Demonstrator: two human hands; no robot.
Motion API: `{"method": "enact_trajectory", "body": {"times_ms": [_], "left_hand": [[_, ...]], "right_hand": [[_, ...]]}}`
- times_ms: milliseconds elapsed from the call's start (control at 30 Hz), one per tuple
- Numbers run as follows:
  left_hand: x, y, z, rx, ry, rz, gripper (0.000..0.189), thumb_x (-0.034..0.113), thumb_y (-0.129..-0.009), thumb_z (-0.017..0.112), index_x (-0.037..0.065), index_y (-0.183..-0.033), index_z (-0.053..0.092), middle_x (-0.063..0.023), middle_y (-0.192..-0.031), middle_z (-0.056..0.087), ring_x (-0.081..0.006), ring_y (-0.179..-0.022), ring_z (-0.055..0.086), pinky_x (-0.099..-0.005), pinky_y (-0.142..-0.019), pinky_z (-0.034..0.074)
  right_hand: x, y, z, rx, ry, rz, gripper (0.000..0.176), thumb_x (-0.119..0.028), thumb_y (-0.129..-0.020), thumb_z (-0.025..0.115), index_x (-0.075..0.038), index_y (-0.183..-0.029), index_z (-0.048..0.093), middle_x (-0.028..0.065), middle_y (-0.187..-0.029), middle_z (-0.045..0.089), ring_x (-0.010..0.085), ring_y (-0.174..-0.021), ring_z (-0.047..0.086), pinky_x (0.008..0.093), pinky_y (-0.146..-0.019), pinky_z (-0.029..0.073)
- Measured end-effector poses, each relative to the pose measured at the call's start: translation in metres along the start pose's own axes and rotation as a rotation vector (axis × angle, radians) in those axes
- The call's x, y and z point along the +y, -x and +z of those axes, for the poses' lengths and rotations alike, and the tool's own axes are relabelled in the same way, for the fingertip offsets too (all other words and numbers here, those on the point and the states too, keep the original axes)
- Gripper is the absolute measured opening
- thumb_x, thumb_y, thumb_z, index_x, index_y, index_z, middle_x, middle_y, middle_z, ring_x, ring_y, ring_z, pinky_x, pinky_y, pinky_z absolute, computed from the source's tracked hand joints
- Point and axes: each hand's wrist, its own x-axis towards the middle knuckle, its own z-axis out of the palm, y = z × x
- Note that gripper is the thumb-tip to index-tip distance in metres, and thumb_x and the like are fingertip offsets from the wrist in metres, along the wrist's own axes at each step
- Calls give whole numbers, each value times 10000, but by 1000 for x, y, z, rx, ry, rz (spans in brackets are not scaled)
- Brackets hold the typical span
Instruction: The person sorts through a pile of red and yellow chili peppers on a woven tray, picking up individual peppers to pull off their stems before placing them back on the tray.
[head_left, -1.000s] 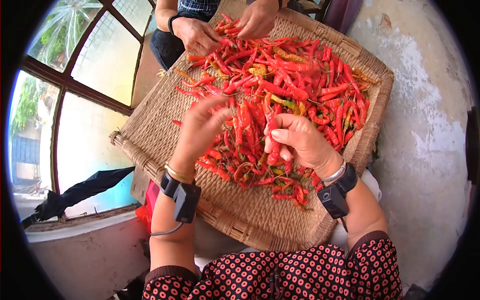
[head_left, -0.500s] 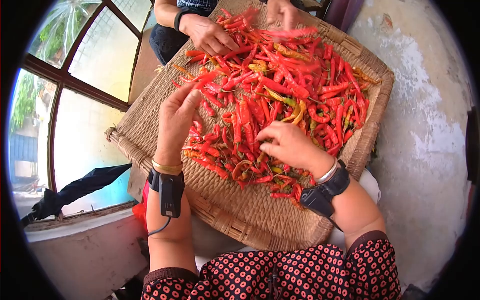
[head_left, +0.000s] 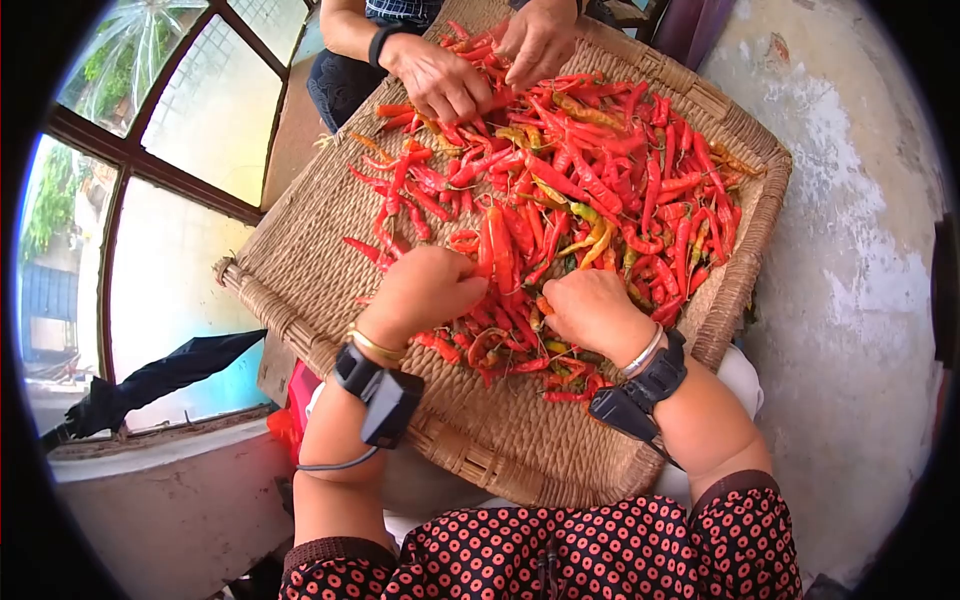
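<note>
Red chili peppers [head_left: 590, 180], with some yellow and orange ones among them, lie heaped in a shallow woven basket tray [head_left: 290, 240]. My left hand [head_left: 425, 290] is closed at the near left part of the heap, thumb and fingers pinched at the lower end of a long red chili pepper [head_left: 487, 245]. To its right, my right hand [head_left: 598, 312] is also closed, its fingers bent down into the peppers. An orange chili pepper [head_left: 544, 305] shows at its fingertips, which are partly hidden.
Across the tray, another person's two hands [head_left: 440, 82] work in the far peppers. A folded black umbrella [head_left: 170, 380] leans by the window at left. A worn plaster wall [head_left: 840, 250] stands at right. Black devices are strapped to both my wrists.
My left hand has come down and right, from the tray's left side to the near peppers. My right hand has shifted slightly right and down. The other person's hands have drawn together.
</note>
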Motion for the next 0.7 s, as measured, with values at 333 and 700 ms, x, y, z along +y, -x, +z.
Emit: {"method": "enact_trajectory", "body": {"times_ms": [333,700], "left_hand": [[-25,-2,-25,688,60,-99,251,255,-806,607,7,-824,645,-129,-627,603,-243,-569,598,-346,-552,460],[30,2,24,-49,544,230,219,184,-783,673,4,-890,610,-84,-687,613,-149,-631,576,-303,-607,464]], "right_hand": [[4,2,-3,19,5,-14,149,-187,-697,618,-41,-725,607,167,-677,608,337,-714,615,438,-650,483],[1,2,-40,23,-1510,46,184,-152,-874,564,29,-910,569,5,-724,595,74,-551,540,227,-513,442]]}}
